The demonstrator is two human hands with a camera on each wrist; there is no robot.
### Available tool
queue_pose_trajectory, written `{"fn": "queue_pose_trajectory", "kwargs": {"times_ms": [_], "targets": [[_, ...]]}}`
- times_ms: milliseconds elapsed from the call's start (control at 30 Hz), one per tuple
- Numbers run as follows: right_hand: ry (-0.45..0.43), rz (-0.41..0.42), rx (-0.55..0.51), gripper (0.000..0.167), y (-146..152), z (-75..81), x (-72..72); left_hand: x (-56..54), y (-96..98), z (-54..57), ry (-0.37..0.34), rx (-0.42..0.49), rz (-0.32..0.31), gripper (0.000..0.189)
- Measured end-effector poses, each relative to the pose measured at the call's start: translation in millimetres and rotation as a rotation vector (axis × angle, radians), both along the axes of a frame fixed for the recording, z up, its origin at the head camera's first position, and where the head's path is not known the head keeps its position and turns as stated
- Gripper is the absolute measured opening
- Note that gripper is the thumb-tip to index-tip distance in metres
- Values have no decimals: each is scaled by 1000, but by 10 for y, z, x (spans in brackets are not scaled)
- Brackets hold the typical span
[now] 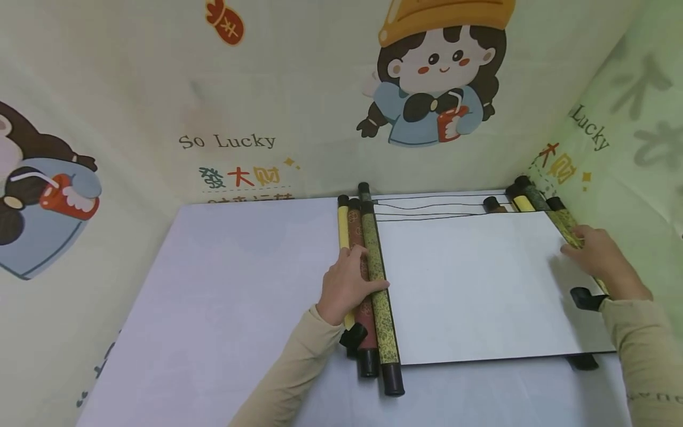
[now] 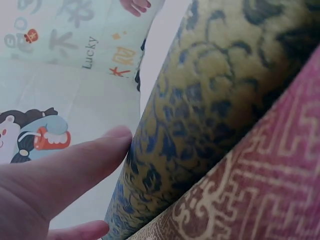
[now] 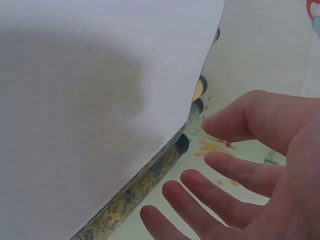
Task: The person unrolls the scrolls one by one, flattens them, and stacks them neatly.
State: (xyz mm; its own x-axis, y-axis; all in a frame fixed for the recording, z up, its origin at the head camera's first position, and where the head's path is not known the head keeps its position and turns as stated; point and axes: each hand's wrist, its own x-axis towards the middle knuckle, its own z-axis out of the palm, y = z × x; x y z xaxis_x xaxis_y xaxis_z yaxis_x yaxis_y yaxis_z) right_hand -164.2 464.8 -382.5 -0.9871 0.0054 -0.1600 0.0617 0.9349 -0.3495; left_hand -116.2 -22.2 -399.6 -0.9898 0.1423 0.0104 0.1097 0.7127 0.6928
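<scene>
An unrolled scroll with a blank white sheet (image 1: 480,284) lies between two yellow-green patterned rollers. My left hand (image 1: 345,284) rests across the left roller (image 1: 380,267) and the red-brown roller (image 1: 368,320) beside it, thumb stretched over the patterned one. In the left wrist view, a straight digit touches the patterned roller (image 2: 185,120). A yellow roller (image 1: 343,219) lies on the outer left, partly covered by this hand. At the sheet's right edge, my right hand (image 1: 605,261) hovers by the right roller (image 1: 564,222); the right wrist view shows its fingers (image 3: 220,200) spread, apart from the roller.
Edges of more sheets show behind the top one. Several roller ends (image 1: 523,198) stick out at the back right, beside the printed cloth wall (image 1: 640,178). A pale table surface (image 1: 240,284) spreads to the left.
</scene>
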Motion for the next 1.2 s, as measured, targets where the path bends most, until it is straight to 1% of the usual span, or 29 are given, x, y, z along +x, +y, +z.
{"fn": "queue_pose_trajectory", "kwargs": {"times_ms": [67,167,200,267,433,500,700,833,967,1200], "targets": [[44,26,6,57,-36,4,10,2,-2,5,4,-8,-3,64],[73,35,-4,55,-104,19,18,2,-14,23,-2,-9,-1,64],[68,31,-7,56,-133,28,21,3,-19,28,-7,-7,1,64],[86,39,-13,52,-191,39,22,4,-36,39,-18,2,1,62],[104,96,-38,49,-294,34,-4,-9,-95,35,-45,8,2,54],[93,107,-48,53,-318,30,-16,-16,-131,31,-53,20,5,53],[56,100,-59,57,-385,62,-22,-29,-323,29,-67,74,34,56],[43,93,-66,58,-437,102,-23,-24,-493,55,-52,64,72,56],[40,80,-64,58,-545,179,-2,-10,-675,128,-28,40,108,51],[209,136,-77,52,-895,317,53,-3,-980,306,56,0,158,44]]}}
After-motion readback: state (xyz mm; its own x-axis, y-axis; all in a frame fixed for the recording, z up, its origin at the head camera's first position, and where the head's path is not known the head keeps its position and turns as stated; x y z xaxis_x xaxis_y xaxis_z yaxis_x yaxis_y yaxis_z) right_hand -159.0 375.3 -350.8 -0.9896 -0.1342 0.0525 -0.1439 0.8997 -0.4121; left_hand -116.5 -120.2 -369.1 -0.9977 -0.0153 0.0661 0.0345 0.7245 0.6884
